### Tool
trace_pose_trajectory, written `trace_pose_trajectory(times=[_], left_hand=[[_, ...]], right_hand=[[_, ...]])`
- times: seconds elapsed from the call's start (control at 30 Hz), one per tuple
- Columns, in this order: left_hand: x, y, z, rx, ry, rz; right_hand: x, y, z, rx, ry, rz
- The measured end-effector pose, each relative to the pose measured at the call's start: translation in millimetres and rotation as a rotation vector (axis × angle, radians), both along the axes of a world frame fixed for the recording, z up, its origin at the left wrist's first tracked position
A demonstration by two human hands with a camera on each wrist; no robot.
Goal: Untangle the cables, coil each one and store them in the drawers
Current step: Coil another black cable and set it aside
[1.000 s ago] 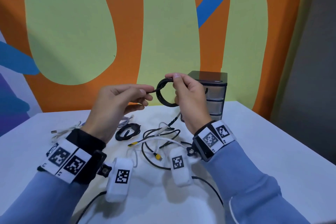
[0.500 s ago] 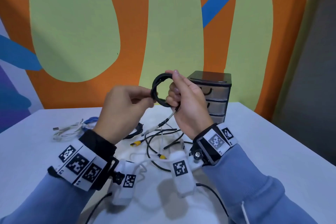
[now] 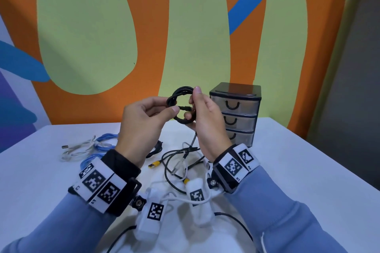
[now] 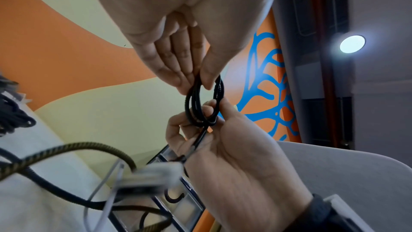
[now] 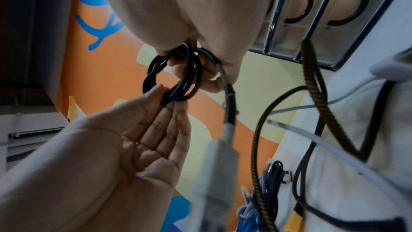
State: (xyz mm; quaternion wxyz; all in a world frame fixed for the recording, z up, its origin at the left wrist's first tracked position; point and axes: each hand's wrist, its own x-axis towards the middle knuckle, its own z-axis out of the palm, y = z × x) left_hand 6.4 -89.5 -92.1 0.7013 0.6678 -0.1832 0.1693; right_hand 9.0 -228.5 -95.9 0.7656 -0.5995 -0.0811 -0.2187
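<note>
A black cable wound into a small coil [image 3: 181, 104] [image 4: 201, 105] [image 5: 174, 77] is held above the table between both hands. My right hand [image 3: 202, 121] [image 5: 200, 45] grips the coil's right side with fingers curled round it. My left hand [image 3: 148, 117] [image 4: 200, 80] pinches the coil's left side between thumb and fingertips. The cable's tail with a grey plug [image 5: 219, 156] hangs below my right hand. A small grey three-drawer unit [image 3: 236, 113], its drawers closed, stands just behind my right hand.
On the white table [image 3: 308, 170] lies a tangle of black braided and white cables with a yellow-tipped plug [image 3: 155, 164]. A coiled black cable [image 3: 155, 149] sits behind my left wrist. White and blue cables [image 3: 90, 148] lie at the left.
The left hand has fed the loose end in and now pinches the coil itself, which has more turns. Both hands stay close together above the table.
</note>
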Motion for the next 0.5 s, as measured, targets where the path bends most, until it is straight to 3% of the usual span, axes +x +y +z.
trace_pose_trajectory(times=[0.27,0.5], left_hand=[[6.5,0.4,-4.8,-0.137,0.14,-0.146],[6.9,-4.2,-7.3,-0.238,0.196,-0.155]], right_hand=[[3.1,-4.6,-1.5,0.017,0.089,0.092],[2.9,-6.4,2.3,-0.033,0.072,0.084]])
